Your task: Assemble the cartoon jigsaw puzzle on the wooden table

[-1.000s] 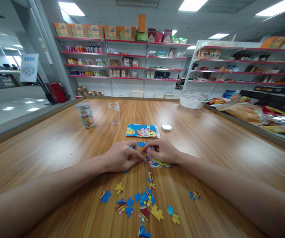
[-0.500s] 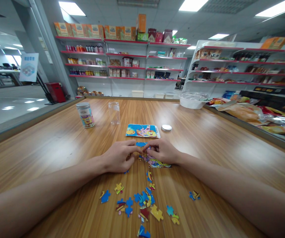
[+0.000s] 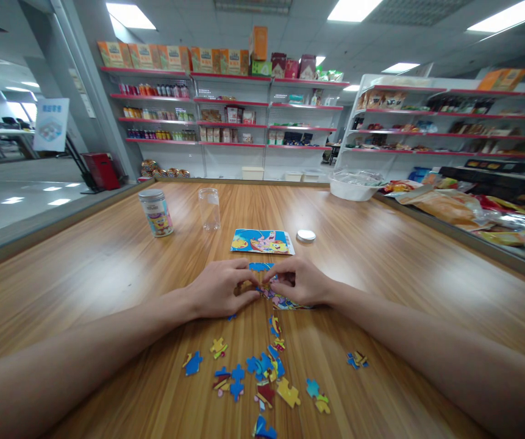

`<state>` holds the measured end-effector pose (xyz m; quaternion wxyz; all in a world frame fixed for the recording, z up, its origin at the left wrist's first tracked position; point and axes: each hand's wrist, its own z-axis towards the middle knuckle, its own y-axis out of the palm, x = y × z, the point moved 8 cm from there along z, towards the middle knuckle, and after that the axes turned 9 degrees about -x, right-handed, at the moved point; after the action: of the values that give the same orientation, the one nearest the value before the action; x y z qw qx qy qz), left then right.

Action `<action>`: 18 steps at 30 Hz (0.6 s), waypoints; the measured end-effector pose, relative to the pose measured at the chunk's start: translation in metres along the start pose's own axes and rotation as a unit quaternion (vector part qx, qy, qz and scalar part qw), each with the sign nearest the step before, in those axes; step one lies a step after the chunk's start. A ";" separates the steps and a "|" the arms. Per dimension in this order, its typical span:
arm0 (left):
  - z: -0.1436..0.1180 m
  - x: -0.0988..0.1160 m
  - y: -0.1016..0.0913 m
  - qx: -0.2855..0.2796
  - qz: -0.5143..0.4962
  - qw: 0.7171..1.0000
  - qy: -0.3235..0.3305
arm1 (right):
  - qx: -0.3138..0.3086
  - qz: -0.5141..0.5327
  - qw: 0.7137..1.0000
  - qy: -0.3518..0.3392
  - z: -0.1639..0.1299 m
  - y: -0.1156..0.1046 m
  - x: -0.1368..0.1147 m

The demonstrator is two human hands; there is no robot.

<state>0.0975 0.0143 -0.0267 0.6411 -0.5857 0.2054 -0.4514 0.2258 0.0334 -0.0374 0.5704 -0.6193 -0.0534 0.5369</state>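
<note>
Ok, I see left hand (image 3: 219,291) and right hand (image 3: 296,281) pinching interlocking cardboard puzzle pieces (image 3: 280,299); glossy reference card (image 3: 262,241), labelled tin (image 3: 155,212), text unreadable.

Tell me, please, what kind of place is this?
Probably a small shop: red-edged shelves stocked with boxes and bottles, and packaged snacks beside the wooden table.

Setting identified as a shop: red-edged shelves (image 3: 225,110) stocked with boxed goods and bottles behind the tabletop (image 3: 381,256); packaged snacks (image 3: 454,204) piled beside it.
</note>
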 end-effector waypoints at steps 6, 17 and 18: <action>0.002 0.000 0.001 -0.021 -0.017 0.999 -0.018 | -0.027 -0.005 1.000 0.007 0.000 0.005 0.001; 0.008 -0.012 0.007 -0.066 -0.060 0.991 -0.100 | -0.033 -0.021 0.999 0.013 0.003 0.002 -0.003; 0.008 -0.011 0.007 -0.060 -0.059 0.991 -0.099 | -0.035 -0.026 0.999 0.011 0.003 0.002 -0.003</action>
<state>0.1002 0.0274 -0.0340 0.5944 -0.6761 0.1327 -0.4146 0.2208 0.0324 -0.0360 0.5628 -0.6433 -0.0817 0.5126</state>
